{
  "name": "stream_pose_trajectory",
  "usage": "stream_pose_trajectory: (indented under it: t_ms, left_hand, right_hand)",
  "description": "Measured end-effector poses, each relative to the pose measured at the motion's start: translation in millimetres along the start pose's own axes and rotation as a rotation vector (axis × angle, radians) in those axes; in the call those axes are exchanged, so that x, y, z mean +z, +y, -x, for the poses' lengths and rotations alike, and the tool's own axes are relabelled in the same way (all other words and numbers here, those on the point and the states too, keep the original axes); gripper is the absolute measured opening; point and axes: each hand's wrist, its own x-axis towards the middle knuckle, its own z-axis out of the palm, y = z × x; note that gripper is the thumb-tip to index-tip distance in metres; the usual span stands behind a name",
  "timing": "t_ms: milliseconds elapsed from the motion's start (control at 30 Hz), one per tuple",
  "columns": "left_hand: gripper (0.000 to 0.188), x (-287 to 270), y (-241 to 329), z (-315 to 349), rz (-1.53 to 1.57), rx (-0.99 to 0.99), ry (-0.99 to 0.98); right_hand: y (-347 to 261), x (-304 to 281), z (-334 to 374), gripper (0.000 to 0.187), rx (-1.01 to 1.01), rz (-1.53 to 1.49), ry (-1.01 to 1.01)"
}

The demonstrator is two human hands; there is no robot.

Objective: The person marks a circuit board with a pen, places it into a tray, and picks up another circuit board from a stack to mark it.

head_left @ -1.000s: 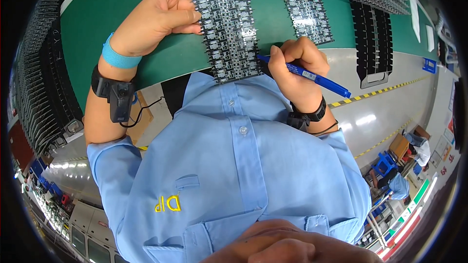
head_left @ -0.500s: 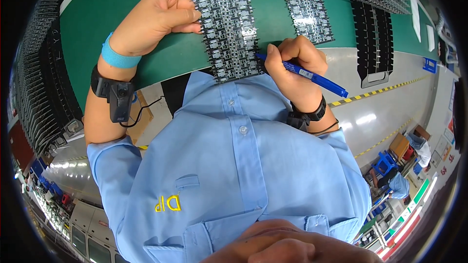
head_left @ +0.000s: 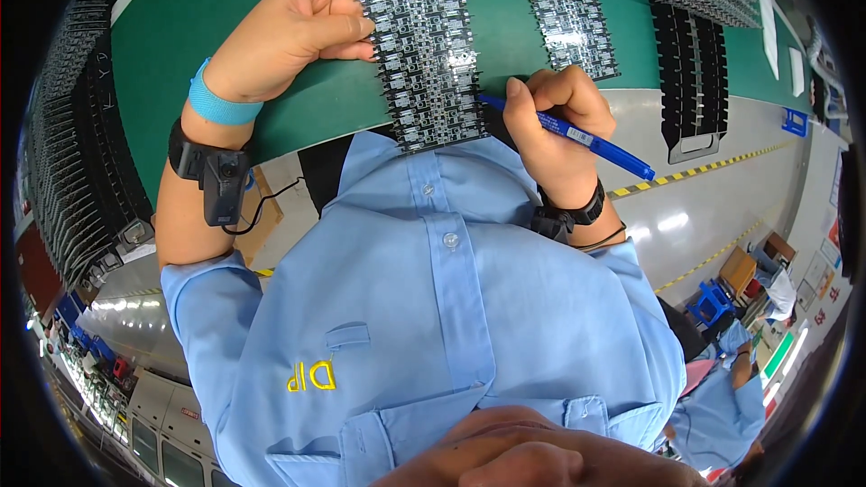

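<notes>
A smooth green tabletop (head_left: 253, 27) with a pale grey front edge carries everything, and dark ribbed racks of stacked boards (head_left: 72, 135) curve along its left side, with more black stacks (head_left: 695, 54) at the right. On the green surface lies a second long circuit panel (head_left: 564, 9), black, glinting with small silver parts and fringed with pins. Beside it, the held circuit panel (head_left: 422, 45) of the same make, a long rectangle of repeated small units, stands tilted off the tabletop toward the chest of the light blue shirt (head_left: 433, 307). The left hand (head_left: 293, 32) grips this panel by its upper left edge, thumb across the face and fingers curled behind. The right hand (head_left: 550, 126) is closed around a blue plastic pen (head_left: 577, 133) bearing a small white label, its tip touching the panel's lower right edge. A blue wristband (head_left: 215, 104) and a black strapped device (head_left: 216, 176) ring the left wrist.
</notes>
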Motion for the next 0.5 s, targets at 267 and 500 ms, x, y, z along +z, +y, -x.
stream_pose_trajectory:
  t_ms: [267,500]
  left_hand:
    - [0.042,4.4,-0.9,1.0,-0.035,0.011,0.058]
    - [0.042,1.7,0.0,0.2,-0.006,0.008,-0.004]
  right_hand:
    - [-4.8,3.0,-7.9,0.031,-0.009,0.093,0.01]
    - [-0.8,4.9,-10.0,0.03,-0.03,0.112,0.011]
